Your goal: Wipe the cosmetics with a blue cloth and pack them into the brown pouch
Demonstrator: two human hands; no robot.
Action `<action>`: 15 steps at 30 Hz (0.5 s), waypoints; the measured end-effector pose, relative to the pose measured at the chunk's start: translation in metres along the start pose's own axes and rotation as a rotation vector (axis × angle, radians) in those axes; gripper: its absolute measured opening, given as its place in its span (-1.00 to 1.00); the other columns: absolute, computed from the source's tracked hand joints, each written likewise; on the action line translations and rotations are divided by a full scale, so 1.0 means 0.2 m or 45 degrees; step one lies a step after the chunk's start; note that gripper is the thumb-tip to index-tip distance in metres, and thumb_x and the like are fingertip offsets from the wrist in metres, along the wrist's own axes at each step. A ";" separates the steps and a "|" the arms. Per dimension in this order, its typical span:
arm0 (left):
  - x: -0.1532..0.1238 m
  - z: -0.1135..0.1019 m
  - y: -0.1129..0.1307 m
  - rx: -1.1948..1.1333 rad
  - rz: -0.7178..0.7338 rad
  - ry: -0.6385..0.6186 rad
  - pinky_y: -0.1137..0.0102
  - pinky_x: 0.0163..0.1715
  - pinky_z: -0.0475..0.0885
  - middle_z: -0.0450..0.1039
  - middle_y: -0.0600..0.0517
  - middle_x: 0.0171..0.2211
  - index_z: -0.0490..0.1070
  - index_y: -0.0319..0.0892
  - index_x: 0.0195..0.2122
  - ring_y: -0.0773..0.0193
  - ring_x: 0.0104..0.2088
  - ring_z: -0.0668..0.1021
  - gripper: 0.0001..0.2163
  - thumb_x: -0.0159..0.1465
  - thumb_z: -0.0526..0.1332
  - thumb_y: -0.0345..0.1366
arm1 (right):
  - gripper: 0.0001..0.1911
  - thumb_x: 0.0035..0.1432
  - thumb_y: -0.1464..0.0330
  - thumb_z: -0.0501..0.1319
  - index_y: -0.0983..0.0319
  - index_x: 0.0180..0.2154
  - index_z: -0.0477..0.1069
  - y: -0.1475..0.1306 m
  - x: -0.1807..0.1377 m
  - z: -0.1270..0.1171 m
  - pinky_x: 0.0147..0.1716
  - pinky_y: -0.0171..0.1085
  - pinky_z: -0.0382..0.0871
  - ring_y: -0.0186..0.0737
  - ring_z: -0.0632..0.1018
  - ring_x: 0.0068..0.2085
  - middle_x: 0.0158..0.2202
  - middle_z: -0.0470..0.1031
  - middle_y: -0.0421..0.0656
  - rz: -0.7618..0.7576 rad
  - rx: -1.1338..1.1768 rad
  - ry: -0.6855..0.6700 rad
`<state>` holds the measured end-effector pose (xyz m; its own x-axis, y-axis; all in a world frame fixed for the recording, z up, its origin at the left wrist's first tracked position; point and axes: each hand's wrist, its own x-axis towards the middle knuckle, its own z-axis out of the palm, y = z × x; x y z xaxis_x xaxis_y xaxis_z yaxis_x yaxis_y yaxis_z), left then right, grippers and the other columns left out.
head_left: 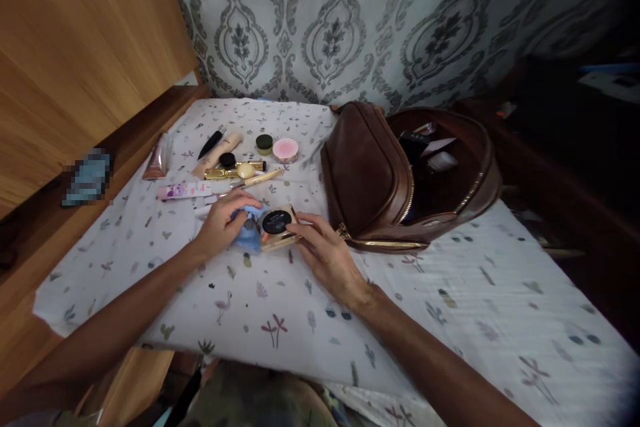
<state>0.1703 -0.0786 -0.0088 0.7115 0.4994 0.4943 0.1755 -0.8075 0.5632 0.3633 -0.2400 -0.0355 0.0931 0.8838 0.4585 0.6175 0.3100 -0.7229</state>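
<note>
My left hand (226, 219) is closed on a blue cloth (251, 229) and presses it against the left side of a gold compact with a round black lid (277, 223). My right hand (326, 252) rests on the bed with its fingertips gripping the compact's right edge. The compact lies on the white patterned sheet (280, 320), just left of an open brown leather bag (380, 180).
Behind my hands lie several cosmetics: a pink tube (183, 191), a gold tube (225, 173), a pink round compact (285, 149), a small dark jar (264, 142), a beige tube (220, 152). A wooden panel (75, 47) stands at the left, patterned wallpaper (350, 20) behind.
</note>
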 end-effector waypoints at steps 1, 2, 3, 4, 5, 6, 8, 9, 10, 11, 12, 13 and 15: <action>0.00 0.01 0.00 0.014 0.011 -0.007 0.25 -0.08 0.48 0.54 -0.02 -0.19 0.52 -0.15 -0.19 0.20 -0.13 0.57 -0.70 0.23 0.04 -0.53 | -0.64 0.30 0.47 0.10 0.08 0.05 0.47 0.01 0.00 0.01 0.06 -0.04 0.52 -0.09 0.56 0.04 0.15 0.38 -0.02 0.035 0.029 0.009; -0.01 0.01 0.00 0.030 0.022 -0.010 0.25 -0.08 0.48 0.53 -0.02 -0.18 0.52 -0.15 -0.18 0.20 -0.13 0.57 -0.70 0.24 0.04 -0.53 | -0.63 0.28 0.49 0.10 0.09 0.04 0.47 0.02 0.00 0.02 0.06 -0.04 0.53 -0.10 0.57 0.03 0.15 0.37 -0.01 0.085 0.065 0.023; -0.01 0.02 0.00 0.047 0.030 -0.014 0.26 -0.09 0.48 0.53 -0.02 -0.18 0.52 -0.15 -0.17 0.20 -0.13 0.57 -0.70 0.25 0.04 -0.53 | -0.63 0.25 0.50 0.11 0.11 0.03 0.47 0.03 0.00 0.03 0.05 -0.05 0.53 -0.10 0.56 0.03 0.15 0.36 -0.01 0.142 0.114 0.037; -0.02 0.02 0.00 0.064 0.039 -0.017 0.26 -0.10 0.48 0.52 -0.03 -0.17 0.52 -0.15 -0.16 0.20 -0.14 0.57 -0.70 0.26 0.04 -0.52 | -0.62 0.22 0.51 0.14 0.12 0.03 0.46 0.04 0.00 0.03 0.05 -0.06 0.53 -0.10 0.56 0.04 0.15 0.34 -0.01 0.193 0.175 0.052; -0.02 0.03 0.00 0.080 0.050 -0.019 0.26 -0.11 0.48 0.52 -0.03 -0.17 0.52 -0.15 -0.15 0.20 -0.14 0.57 -0.70 0.26 0.04 -0.52 | -0.60 0.19 0.50 0.16 0.11 0.04 0.44 0.05 0.00 0.04 0.05 -0.07 0.53 -0.10 0.54 0.06 0.15 0.33 -0.01 0.236 0.246 0.061; -0.03 0.04 0.00 0.095 0.064 -0.023 0.27 -0.11 0.48 0.52 -0.03 -0.16 0.52 -0.15 -0.14 0.20 -0.14 0.57 -0.70 0.27 0.04 -0.51 | -0.56 0.16 0.49 0.20 0.10 0.07 0.40 0.05 0.01 0.04 0.06 -0.07 0.52 -0.09 0.52 0.10 0.16 0.31 -0.03 0.268 0.318 0.066; -0.04 0.04 0.01 0.124 0.103 -0.033 0.29 -0.12 0.49 0.52 -0.04 -0.16 0.52 -0.15 -0.12 0.21 -0.15 0.56 -0.70 0.29 0.03 -0.51 | -0.42 0.09 0.41 0.30 0.09 0.16 0.30 0.05 0.01 0.05 0.11 -0.06 0.49 -0.04 0.47 0.15 0.17 0.28 -0.04 0.294 0.422 0.071; -0.04 0.05 0.02 0.137 0.123 -0.040 0.30 -0.13 0.49 0.51 -0.04 -0.17 0.52 -0.15 -0.11 0.21 -0.16 0.56 -0.70 0.30 0.03 -0.51 | -0.33 0.05 0.37 0.36 0.08 0.20 0.24 0.05 0.02 0.05 0.14 -0.04 0.46 -0.01 0.45 0.17 0.19 0.26 -0.03 0.299 0.431 0.076; -0.04 0.05 0.02 0.146 0.138 -0.046 0.31 -0.15 0.48 0.51 -0.05 -0.17 0.52 -0.16 -0.10 0.22 -0.17 0.56 -0.70 0.30 0.03 -0.51 | -0.23 0.01 0.33 0.41 0.09 0.23 0.19 0.04 0.02 0.06 0.16 -0.01 0.43 0.03 0.42 0.20 0.21 0.24 -0.01 0.303 0.415 0.081; -0.04 0.05 0.03 0.149 0.150 -0.053 0.32 -0.17 0.48 0.50 -0.05 -0.18 0.52 -0.16 -0.09 0.22 -0.18 0.56 -0.69 0.30 0.03 -0.51 | -0.15 -0.03 0.29 0.45 0.10 0.26 0.16 0.04 0.02 0.06 0.19 0.02 0.41 0.07 0.39 0.22 0.22 0.22 0.00 0.306 0.380 0.083; -0.04 0.05 0.03 0.146 0.159 -0.057 0.33 -0.18 0.48 0.50 -0.05 -0.18 0.52 -0.16 -0.09 0.23 -0.19 0.56 -0.69 0.31 0.03 -0.51 | -0.09 -0.06 0.27 0.47 0.09 0.27 0.13 0.04 0.02 0.06 0.20 0.05 0.39 0.11 0.36 0.24 0.23 0.20 0.01 0.307 0.337 0.086; -0.04 0.05 0.04 0.135 0.165 -0.059 0.34 -0.19 0.48 0.49 -0.05 -0.19 0.52 -0.16 -0.09 0.24 -0.20 0.55 -0.69 0.31 0.02 -0.51 | -0.05 -0.08 0.25 0.49 0.08 0.28 0.11 0.04 0.01 0.06 0.21 0.08 0.37 0.13 0.34 0.25 0.24 0.18 0.01 0.305 0.295 0.090; -0.05 0.06 0.06 0.101 0.177 -0.060 0.36 -0.21 0.48 0.49 -0.05 -0.19 0.52 -0.17 -0.09 0.25 -0.21 0.56 -0.69 0.31 0.03 -0.51 | 0.01 -0.11 0.25 0.51 0.06 0.30 0.07 0.05 0.01 0.06 0.21 0.11 0.36 0.14 0.32 0.26 0.26 0.15 0.02 0.289 0.219 0.105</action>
<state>0.1730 -0.0959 -0.0145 0.7636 0.3674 0.5311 0.1249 -0.8909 0.4367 0.3598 -0.2308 -0.0487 0.2811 0.9080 0.3106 0.4327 0.1689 -0.8856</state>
